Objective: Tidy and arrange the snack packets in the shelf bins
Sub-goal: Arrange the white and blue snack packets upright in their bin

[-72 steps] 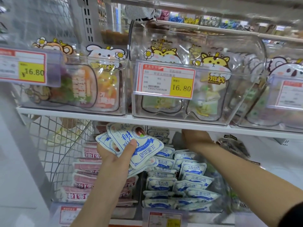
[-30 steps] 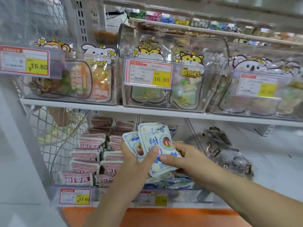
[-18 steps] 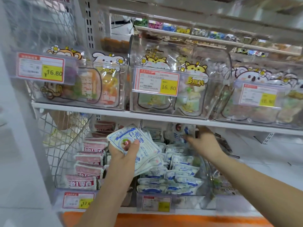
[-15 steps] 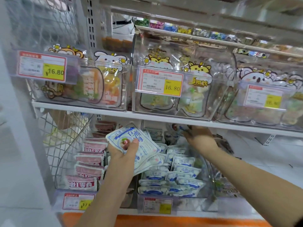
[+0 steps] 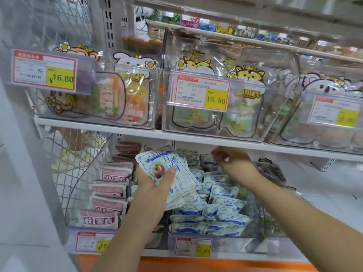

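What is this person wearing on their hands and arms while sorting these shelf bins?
Nothing that shows. The left hand and right hand are ungloved, with no ring, watch or bracelet visible. The left forearm and right forearm are bare right to the picture's edge; no sleeve appears.

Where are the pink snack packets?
In the head view, the pink packets lie low on the left, between the wire mesh on their left and the blue-and-white packets on their right.
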`<state>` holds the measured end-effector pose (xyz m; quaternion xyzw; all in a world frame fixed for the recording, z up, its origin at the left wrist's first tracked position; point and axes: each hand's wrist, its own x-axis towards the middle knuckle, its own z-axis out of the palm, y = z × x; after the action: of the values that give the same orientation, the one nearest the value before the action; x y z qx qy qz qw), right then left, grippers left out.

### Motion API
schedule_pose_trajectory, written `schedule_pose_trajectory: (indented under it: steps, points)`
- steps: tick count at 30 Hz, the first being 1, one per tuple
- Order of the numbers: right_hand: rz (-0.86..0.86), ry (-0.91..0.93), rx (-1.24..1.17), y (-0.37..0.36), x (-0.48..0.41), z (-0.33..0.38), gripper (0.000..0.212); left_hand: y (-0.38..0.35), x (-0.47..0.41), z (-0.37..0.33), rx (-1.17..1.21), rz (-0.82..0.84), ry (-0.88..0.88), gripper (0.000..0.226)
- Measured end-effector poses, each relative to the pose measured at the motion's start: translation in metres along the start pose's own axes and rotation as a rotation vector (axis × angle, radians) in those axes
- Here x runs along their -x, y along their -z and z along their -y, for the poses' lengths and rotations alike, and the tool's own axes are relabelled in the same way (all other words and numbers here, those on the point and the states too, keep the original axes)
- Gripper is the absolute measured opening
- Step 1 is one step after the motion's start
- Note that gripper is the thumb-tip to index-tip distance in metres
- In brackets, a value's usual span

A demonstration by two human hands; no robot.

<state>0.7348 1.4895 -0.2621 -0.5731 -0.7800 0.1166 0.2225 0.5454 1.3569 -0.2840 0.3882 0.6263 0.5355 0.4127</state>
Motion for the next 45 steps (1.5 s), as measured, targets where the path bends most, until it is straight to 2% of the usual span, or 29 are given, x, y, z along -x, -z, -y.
schedule_pose_trajectory:
  steps: [2,4,6,8,10,12,15,17,20,22,25,28,31,34,39,41,43,45]
  points:
    - [0.115,0.054,-0.247,0.016,0.028,0.008,0.023,-0.004,0.002,0.001,-0.050,0.031,-0.012,0.082]
    - [0.317,-0.014,-0.563,0.029,0.057,0.020,0.045,-0.009,0.008,-0.001,-0.064,0.058,-0.053,0.089]
    - [0.463,-0.130,-0.799,0.029,0.077,0.024,0.070,-0.016,0.016,-0.001,-0.057,0.104,-0.102,0.084]
    - [0.498,-0.229,-1.007,0.023,0.092,0.022,0.081,-0.025,0.024,-0.002,-0.087,0.177,-0.140,0.076]
    - [0.537,-0.282,-1.104,0.019,0.100,0.016,0.079,-0.035,0.036,-0.005,-0.115,0.234,-0.169,0.055]
    - [0.589,-0.274,-1.122,0.020,0.107,0.008,0.066,-0.043,0.049,-0.006,-0.168,0.280,-0.178,0.046]
    - [0.558,-0.274,-1.153,0.023,0.108,-0.004,0.061,-0.060,0.055,-0.015,-0.150,0.331,-0.162,0.043]
    - [0.501,-0.272,-1.181,0.026,0.107,-0.010,0.061,-0.073,0.042,-0.019,0.015,0.329,-0.117,0.033]
    - [0.435,-0.289,-1.326,0.030,0.103,-0.020,0.057,-0.082,0.026,-0.018,0.200,0.358,-0.011,0.058]
    - [0.440,-0.358,-1.476,0.034,0.101,-0.029,0.057,-0.081,0.021,-0.019,-0.019,0.484,-0.012,0.047]
    - [0.414,-0.390,-1.576,0.041,0.096,-0.047,0.052,-0.073,0.017,-0.021,-0.426,0.498,-0.200,0.032]
    - [0.340,-0.446,-1.563,0.048,0.094,-0.063,0.042,-0.075,0.012,-0.031,-0.755,0.565,-0.331,0.032]
    - [0.277,-0.463,-1.556,0.052,0.094,-0.076,0.053,-0.073,0.006,-0.026,-1.065,0.649,-0.424,0.035]
    - [0.243,-0.449,-1.558,0.059,0.095,-0.085,0.054,-0.072,-0.003,-0.020,-1.374,0.622,-0.507,0.039]
    - [0.220,-0.443,-1.564,0.064,0.100,-0.091,0.048,-0.080,-0.012,-0.014,-1.428,0.601,-0.537,0.040]
    - [0.205,-0.452,-1.572,0.064,0.100,-0.093,0.046,-0.088,-0.015,-0.013,-1.369,0.610,-0.564,0.032]
    - [0.175,-0.474,-1.580,0.064,0.099,-0.095,0.034,-0.096,-0.023,-0.013,-1.331,0.613,-0.579,0.019]
    - [0.144,-0.498,-1.596,0.063,0.096,-0.097,0.031,-0.100,-0.034,-0.014,-1.220,0.611,-0.501,0.011]
